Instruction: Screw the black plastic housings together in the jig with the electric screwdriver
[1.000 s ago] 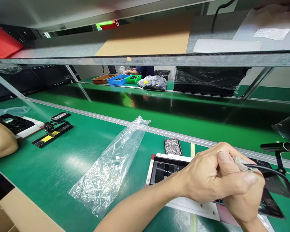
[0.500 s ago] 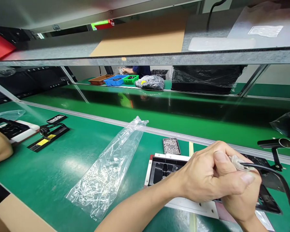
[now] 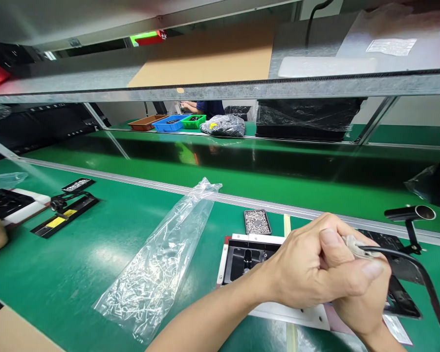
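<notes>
Left hand: bare left hand (image 3: 315,266), lower right of the frame, bent over the other hand; fingers curled in, thumb pressed down beside the wrap.
Right hand: bare right hand (image 3: 364,313), just below and touching the left; closed up, but its fingertips are covered, so cannot tell what they pinch.
Wrap: crumpled whitish translucent piece (image 3: 352,246), seemingly plastic, poking out above the thumb; the rest is hidden in the grip.
Cable: thick black round cable (image 3: 423,274), out from the wrap, arching to the lower right edge.
Fixture: white rectangular fixture with screw holes (image 3: 293,313), under the hands; black plastic housing (image 3: 238,259) sits inside it, partly covered by the left forearm.
Tray: small black rectangular tray of silvery metal bits (image 3: 257,222), just above the fixture.
Handling note: judged a firm two-handed hold. Best to squeeze evenly, leave the cable slack so its arch does not tug at the wrap, and keep wrists off the housing.
Risk: a swinging cable could catch the black metal tube on a stand (image 3: 408,214), right of frame.
</notes>
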`<action>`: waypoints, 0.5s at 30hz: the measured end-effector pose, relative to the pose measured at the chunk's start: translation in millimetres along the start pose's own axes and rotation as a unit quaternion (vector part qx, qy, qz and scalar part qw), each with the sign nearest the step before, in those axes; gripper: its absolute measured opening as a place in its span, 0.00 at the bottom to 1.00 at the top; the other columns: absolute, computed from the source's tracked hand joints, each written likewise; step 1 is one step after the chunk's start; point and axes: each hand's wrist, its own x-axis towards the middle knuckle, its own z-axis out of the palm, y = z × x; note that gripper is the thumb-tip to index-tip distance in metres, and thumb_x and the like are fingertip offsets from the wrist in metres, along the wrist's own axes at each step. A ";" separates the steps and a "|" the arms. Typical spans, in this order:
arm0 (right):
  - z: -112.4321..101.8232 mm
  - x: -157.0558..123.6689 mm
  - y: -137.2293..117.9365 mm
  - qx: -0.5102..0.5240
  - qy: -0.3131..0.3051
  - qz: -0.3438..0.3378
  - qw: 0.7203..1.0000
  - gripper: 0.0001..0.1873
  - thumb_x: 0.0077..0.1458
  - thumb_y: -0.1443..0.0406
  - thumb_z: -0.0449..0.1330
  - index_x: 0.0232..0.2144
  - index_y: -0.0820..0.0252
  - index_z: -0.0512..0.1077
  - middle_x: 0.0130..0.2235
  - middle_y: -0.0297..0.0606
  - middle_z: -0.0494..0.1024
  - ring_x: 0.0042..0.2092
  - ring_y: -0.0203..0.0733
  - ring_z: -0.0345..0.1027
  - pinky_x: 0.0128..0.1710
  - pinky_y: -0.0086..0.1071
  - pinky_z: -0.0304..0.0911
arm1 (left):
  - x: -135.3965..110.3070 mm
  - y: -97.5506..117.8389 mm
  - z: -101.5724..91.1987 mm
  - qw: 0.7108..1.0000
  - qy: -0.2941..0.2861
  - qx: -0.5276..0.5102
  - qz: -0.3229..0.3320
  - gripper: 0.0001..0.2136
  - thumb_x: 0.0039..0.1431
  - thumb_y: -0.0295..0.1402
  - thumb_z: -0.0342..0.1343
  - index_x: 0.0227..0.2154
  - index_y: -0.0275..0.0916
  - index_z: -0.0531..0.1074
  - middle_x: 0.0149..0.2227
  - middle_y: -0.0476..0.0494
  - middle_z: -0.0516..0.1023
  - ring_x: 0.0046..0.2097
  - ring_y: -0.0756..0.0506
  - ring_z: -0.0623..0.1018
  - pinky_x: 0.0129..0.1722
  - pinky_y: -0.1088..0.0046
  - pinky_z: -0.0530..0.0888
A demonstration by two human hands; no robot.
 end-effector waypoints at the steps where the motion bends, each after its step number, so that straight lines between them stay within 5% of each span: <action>1: 0.3 0.1 -0.4 0.003 0.000 0.003 1.000 0.28 0.63 0.57 0.69 0.18 0.58 0.62 0.19 0.29 0.58 0.19 0.31 0.50 0.13 0.29 0.45 | 0.0 0.1 -0.1 1.000 0.000 0.001 0.000 0.11 0.65 0.37 0.65 0.47 0.40 0.76 0.53 0.41 0.82 0.56 0.38 0.82 0.57 0.59 0.79; 15: -0.2 -0.7 1.6 0.010 0.000 0.008 1.000 0.27 0.62 0.57 0.69 0.17 0.59 0.64 0.18 0.30 0.60 0.20 0.32 0.52 0.14 0.28 0.50 | -0.6 1.7 0.9 1.000 -0.001 -0.005 -0.011 0.11 0.65 0.36 0.66 0.47 0.39 0.76 0.53 0.39 0.82 0.56 0.38 0.82 0.58 0.57 0.79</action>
